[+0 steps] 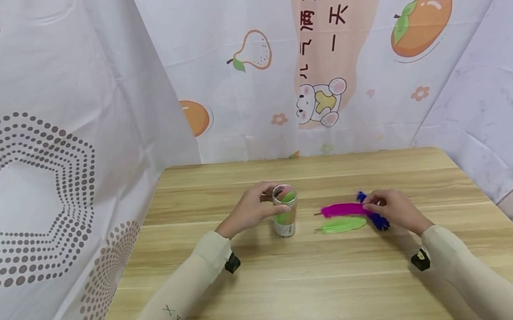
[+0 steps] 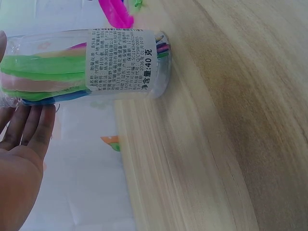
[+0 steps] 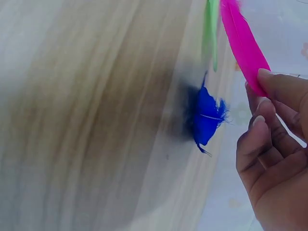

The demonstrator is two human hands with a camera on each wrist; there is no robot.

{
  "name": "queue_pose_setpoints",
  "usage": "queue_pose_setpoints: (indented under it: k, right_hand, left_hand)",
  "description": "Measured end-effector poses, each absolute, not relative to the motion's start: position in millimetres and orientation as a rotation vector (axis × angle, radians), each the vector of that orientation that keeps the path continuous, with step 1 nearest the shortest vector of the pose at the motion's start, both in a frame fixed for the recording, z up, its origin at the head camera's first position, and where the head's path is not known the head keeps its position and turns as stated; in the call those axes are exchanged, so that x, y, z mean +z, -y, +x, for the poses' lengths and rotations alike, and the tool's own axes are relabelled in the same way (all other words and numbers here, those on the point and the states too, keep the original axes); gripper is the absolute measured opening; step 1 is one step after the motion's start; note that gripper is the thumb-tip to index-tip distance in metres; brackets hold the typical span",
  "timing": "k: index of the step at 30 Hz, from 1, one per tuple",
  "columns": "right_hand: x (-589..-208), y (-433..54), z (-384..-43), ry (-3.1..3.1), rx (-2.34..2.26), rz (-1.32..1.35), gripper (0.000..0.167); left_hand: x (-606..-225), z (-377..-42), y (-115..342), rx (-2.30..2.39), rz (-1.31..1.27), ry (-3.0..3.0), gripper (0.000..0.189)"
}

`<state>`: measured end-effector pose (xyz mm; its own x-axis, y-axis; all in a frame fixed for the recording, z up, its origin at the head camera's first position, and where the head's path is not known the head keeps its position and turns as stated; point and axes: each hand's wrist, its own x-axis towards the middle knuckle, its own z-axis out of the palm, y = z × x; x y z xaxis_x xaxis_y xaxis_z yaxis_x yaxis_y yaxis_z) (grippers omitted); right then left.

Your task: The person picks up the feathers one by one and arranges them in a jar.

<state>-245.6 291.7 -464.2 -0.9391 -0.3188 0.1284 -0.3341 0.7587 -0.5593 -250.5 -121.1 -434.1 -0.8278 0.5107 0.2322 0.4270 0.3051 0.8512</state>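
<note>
A clear jar (image 1: 285, 226) stands upright on the table, with green, pink and blue feathers inside it. Around its upper part, my left hand (image 1: 251, 209) holds it, thumb in front and fingers behind. The jar's printed white label (image 2: 120, 60) faces the left wrist camera. At its tip, a magenta feather (image 1: 343, 210) is pinched between the thumb and index finger of my right hand (image 1: 397, 210). A light green feather (image 1: 343, 224) lies just in front of the magenta one. Beneath the right hand is a blue feather (image 3: 206, 115), partly covered in the head view.
The wood-grain table (image 1: 280, 303) ends at a printed white curtain (image 1: 238, 112) at the back. Another patterned curtain (image 1: 27, 192) hangs along the left side, and a marbled cloth (image 1: 501, 102) covers the right.
</note>
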Motion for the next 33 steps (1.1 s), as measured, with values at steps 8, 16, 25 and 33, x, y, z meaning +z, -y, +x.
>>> queue_pose_setpoints:
  k: [8,16,25,33]
  right_hand:
    - [-459.1,-293.8,-247.5,2.876,0.988,0.479,0.023]
    - [-451.5,-290.7,-246.1,2.772,0.997,0.522,0.014]
    - [-443.0,-290.3,-245.3,2.801,1.060,0.451,0.025]
    - [-431.0,-285.2,-241.2,2.770,1.098,0.428,0.030]
  left_hand:
    - [-433.2,-250.1,121.1,1.576,0.903,-2.470,0.056]
    - [-433.0,-250.8,121.5,1.574,0.909,-2.475,0.055]
    - [-433.1,-249.5,120.5,1.565,0.881,-2.480,0.056]
    - [-433.3,-250.6,121.0,1.562,0.892,-2.477,0.056]
